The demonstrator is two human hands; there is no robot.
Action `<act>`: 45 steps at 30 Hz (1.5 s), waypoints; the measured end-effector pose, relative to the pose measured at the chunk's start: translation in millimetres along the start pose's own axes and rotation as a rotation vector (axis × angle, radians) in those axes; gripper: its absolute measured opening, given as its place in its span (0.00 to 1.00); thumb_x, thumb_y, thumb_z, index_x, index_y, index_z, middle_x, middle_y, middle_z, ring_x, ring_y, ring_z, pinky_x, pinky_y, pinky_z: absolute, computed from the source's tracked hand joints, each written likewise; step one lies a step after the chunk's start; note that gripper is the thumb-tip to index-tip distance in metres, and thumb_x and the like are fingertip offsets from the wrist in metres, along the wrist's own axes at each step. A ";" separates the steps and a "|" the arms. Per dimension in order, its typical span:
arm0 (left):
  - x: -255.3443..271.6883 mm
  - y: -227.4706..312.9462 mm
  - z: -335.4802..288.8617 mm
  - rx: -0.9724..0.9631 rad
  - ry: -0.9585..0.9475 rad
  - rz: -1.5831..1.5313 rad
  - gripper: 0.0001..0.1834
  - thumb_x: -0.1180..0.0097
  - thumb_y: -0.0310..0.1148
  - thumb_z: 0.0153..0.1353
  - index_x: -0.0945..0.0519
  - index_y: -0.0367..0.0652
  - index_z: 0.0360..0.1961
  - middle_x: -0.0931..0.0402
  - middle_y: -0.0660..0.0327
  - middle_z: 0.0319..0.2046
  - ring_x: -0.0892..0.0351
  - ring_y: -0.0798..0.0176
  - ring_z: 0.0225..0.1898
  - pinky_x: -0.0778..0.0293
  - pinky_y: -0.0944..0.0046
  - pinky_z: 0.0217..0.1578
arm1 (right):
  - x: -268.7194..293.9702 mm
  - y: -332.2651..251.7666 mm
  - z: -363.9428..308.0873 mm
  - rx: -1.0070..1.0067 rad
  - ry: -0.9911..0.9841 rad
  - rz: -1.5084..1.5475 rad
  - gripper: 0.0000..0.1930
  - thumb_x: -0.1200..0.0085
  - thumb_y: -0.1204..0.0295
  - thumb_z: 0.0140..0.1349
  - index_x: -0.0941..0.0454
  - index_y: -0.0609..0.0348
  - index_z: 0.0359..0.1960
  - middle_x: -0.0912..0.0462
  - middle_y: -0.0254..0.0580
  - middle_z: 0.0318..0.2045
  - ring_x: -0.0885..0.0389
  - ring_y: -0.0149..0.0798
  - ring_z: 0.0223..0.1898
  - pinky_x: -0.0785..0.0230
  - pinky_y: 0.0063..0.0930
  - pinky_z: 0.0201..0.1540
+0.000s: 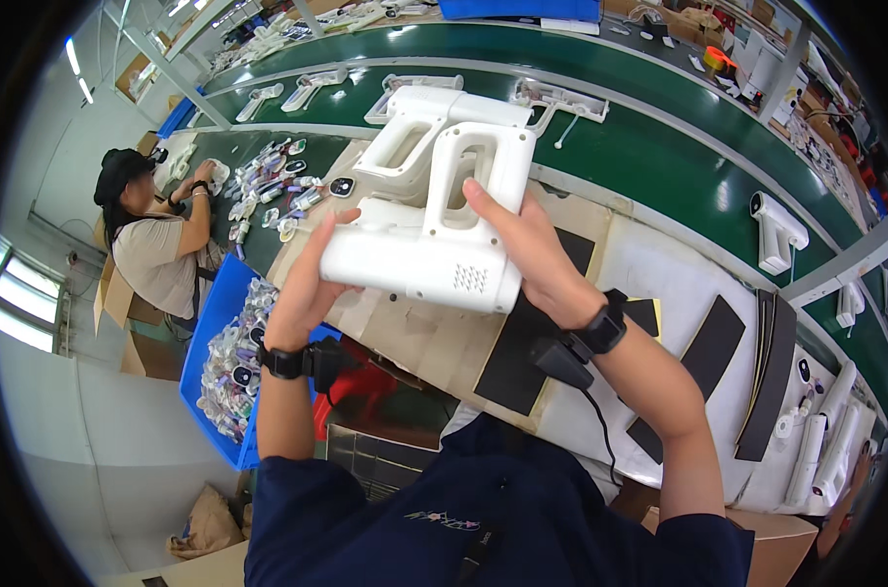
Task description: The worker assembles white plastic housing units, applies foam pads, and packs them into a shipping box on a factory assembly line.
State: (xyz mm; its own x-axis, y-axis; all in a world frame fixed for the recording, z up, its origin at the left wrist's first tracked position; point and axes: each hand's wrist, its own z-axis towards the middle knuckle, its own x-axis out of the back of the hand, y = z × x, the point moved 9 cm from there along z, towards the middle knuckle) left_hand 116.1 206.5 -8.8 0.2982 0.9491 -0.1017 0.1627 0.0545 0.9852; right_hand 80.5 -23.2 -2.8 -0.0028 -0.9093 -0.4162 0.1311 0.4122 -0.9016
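Observation:
A white plastic appliance housing point(395, 262) with a looped handle and a patch of small vent slots is held in front of me, above the bench. My left hand point(305, 289) is closed around its left end, thumb on top. My right hand point(546, 256) grips the right side, its thumb lying on the handle loop and the other fingers mostly hidden behind. Just beyond is a second similar white housing point(463, 104), partly covered by the held one. Whether the two touch cannot be made out.
Cardboard point(395, 338) and black foam strips point(698, 367) lie on the bench. A green conveyor point(649, 166) with white housings runs beyond. At left are a blue bin point(194, 367) of small parts and a co-worker point(160, 240) handling a white piece. White tubes point(835, 450) lie far right.

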 end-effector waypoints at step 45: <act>-332.7 -102.8 -16.5 -0.607 -0.802 0.951 0.46 0.28 0.35 0.48 0.38 0.35 0.65 0.37 0.47 0.63 0.39 0.42 0.65 0.35 0.49 0.60 | 227.6 -21.1 -147.9 -0.413 0.047 -1.435 0.30 0.33 0.47 0.49 0.24 0.64 0.38 0.18 0.56 0.30 0.18 0.56 0.36 0.27 0.44 0.40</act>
State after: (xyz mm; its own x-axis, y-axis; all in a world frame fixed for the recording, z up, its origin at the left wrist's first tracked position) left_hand -15.3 -109.8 -74.0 0.5507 0.2721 0.7891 -0.7748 -0.1849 0.6045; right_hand -69.5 -230.4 -96.0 0.0849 -0.5446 0.8344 -0.2930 -0.8140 -0.5015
